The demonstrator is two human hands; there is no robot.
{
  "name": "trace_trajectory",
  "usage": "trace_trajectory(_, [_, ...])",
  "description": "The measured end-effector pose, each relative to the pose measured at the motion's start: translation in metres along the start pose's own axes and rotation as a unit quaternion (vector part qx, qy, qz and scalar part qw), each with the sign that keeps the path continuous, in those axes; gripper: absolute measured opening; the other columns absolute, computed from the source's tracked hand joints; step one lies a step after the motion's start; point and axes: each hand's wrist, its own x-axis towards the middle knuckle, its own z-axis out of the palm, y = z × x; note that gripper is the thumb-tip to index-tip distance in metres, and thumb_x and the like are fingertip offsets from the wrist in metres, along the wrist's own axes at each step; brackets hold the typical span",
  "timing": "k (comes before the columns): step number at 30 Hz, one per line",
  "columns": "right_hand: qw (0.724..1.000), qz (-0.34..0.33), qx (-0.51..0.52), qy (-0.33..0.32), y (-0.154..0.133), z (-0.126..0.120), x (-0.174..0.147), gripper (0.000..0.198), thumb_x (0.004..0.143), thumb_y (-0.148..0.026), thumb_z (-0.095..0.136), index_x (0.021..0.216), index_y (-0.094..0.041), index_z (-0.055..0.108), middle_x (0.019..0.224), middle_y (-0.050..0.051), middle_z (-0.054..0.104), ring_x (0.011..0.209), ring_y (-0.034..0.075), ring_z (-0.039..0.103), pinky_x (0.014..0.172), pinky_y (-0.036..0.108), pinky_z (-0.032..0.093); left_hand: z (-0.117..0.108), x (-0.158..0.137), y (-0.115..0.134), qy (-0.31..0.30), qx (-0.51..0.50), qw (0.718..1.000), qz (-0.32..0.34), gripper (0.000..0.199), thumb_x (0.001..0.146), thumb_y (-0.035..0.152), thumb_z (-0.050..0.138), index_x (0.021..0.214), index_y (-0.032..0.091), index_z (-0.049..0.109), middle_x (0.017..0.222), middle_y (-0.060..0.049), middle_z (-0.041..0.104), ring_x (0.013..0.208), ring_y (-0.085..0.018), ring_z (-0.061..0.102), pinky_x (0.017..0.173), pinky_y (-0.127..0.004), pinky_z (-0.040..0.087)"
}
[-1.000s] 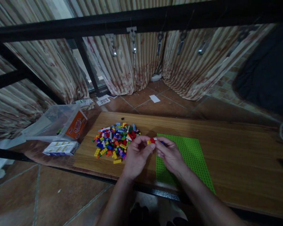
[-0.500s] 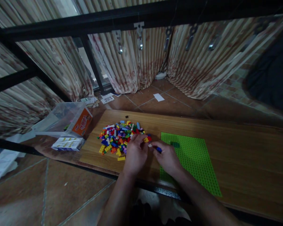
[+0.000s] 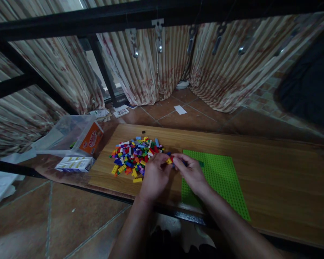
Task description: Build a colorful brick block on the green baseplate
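Between my two hands is a small cluster of toy bricks, with a yellow brick (image 3: 169,161) and a red brick (image 3: 171,158) showing. My left hand (image 3: 156,175) is closed around its left side, the fingertips pinching it. From the right, my right hand (image 3: 191,172) presses its thumb and fingers against the same cluster; a bit of blue shows by its fingers, largely covered. To the left lies a heap of mixed toy bricks (image 3: 133,154). A green baseplate (image 3: 221,183) lies partly under my right forearm, with a dark green brick (image 3: 201,164) on it beside my right hand.
A wooden board (image 3: 280,180) carries the bricks and baseplate. At its left end stand a clear plastic bin (image 3: 70,131) with an orange label and a white-blue box (image 3: 75,164). Behind are curtains (image 3: 140,72) and a dark metal bar with hanging hooks (image 3: 158,36).
My right hand has moved up and left, and its fingers now meet the bricks in my left hand. Half a second ago they were slightly apart, with a blue brick showing in the right hand.
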Motion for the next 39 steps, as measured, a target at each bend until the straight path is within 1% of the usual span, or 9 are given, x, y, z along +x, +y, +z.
trace_trajectory(4, [0.999,0.023,0.034,-0.016,-0.006,0.003,-0.003,0.033,0.076,-0.052,0.066,0.078,-0.019,0.07,0.059,-0.003,0.054,0.05,0.009,0.041,0.048,0.023,0.033,0.005,-0.001,0.005,-0.012,-0.099,0.994,-0.038,0.008,0.079,0.016,0.063,0.087,0.017,0.063,0.085,-0.004,0.068,0.08,-0.016,0.065,0.074,-0.026,0.051])
trace_trajectory(7, [0.999,0.023,0.034,-0.005,-0.004,0.002,-0.006,0.034,0.079,-0.053,0.063,0.078,-0.02,0.069,0.058,-0.004,0.05,0.048,0.009,0.036,0.045,0.023,0.028,0.008,-0.001,0.009,-0.008,-0.138,0.989,-0.058,0.007,0.078,0.018,0.064,0.085,0.016,0.066,0.083,-0.005,0.069,0.077,-0.016,0.065,0.072,-0.026,0.051])
trace_trajectory(12, [0.998,0.019,0.055,-0.002,-0.002,0.001,-0.009,0.038,0.08,-0.056,0.061,0.076,-0.019,0.065,0.059,-0.004,0.046,0.048,0.008,0.033,0.042,0.021,0.025,0.008,0.0,0.014,-0.004,-0.192,0.978,-0.081,0.008,0.075,0.018,0.066,0.083,0.016,0.067,0.08,-0.003,0.069,0.073,-0.014,0.063,0.069,-0.024,0.05])
trace_trajectory(17, [0.989,0.068,0.132,0.006,-0.011,0.003,-0.009,0.041,0.073,-0.06,0.065,0.077,-0.019,0.062,0.056,-0.006,0.045,0.043,0.006,0.031,0.038,0.021,0.02,0.005,0.002,0.015,-0.025,-0.248,0.964,-0.096,0.008,0.079,0.023,0.065,0.081,0.016,0.065,0.072,-0.001,0.067,0.067,-0.012,0.061,0.066,-0.023,0.049])
trace_trajectory(24, [0.989,0.076,0.124,0.022,-0.013,0.002,-0.007,0.042,0.067,-0.059,0.072,0.068,-0.018,0.062,0.055,-0.006,0.046,0.043,0.005,0.03,0.039,0.021,0.019,0.007,0.001,0.007,-0.033,-0.191,0.978,-0.071,0.018,0.079,0.025,0.068,0.094,0.016,0.065,0.086,-0.004,0.069,0.078,-0.015,0.063,0.074,-0.026,0.05])
trace_trajectory(29, [0.994,0.077,0.072,0.001,-0.012,-0.01,-0.008,0.038,0.064,-0.055,0.076,0.065,-0.018,0.066,0.055,-0.004,0.05,0.043,0.005,0.03,0.039,0.022,0.02,0.011,-0.002,0.007,-0.047,-0.118,0.99,-0.057,0.011,0.083,0.026,0.063,0.087,0.016,0.065,0.085,-0.005,0.068,0.077,-0.015,0.062,0.071,-0.025,0.049])
trace_trajectory(32, [0.997,0.07,0.039,-0.018,-0.013,-0.017,-0.007,0.039,0.065,-0.055,0.076,0.063,-0.018,0.066,0.054,-0.003,0.05,0.042,0.005,0.029,0.038,0.022,0.018,0.014,-0.004,0.009,-0.059,-0.121,0.989,-0.062,0.008,0.084,0.024,0.06,0.087,0.017,0.063,0.077,-0.002,0.066,0.069,-0.014,0.06,0.063,-0.024,0.047])
trace_trajectory(36, [0.997,0.076,0.01,-0.032,-0.012,-0.021,-0.006,0.042,0.063,-0.057,0.077,0.061,-0.018,0.065,0.051,-0.003,0.049,0.041,0.005,0.027,0.037,0.021,0.016,0.017,-0.006,0.01,-0.053,-0.137,0.988,-0.051,0.019,0.084,0.02,0.057,0.102,0.018,0.064,0.085,-0.003,0.069,0.074,-0.015,0.063,0.067,-0.026,0.048])
trace_trajectory(39, [0.992,0.115,0.031,-0.036,-0.009,-0.021,-0.006,0.044,0.062,-0.058,0.078,0.061,-0.016,0.064,0.051,-0.004,0.048,0.04,0.004,0.027,0.037,0.02,0.016,0.018,-0.008,0.012,-0.057,-0.118,0.991,-0.034,0.015,0.084,0.016,0.054,0.088,0.019,0.068,0.082,-0.003,0.068,0.076,-0.016,0.062,0.07,-0.026,0.049])
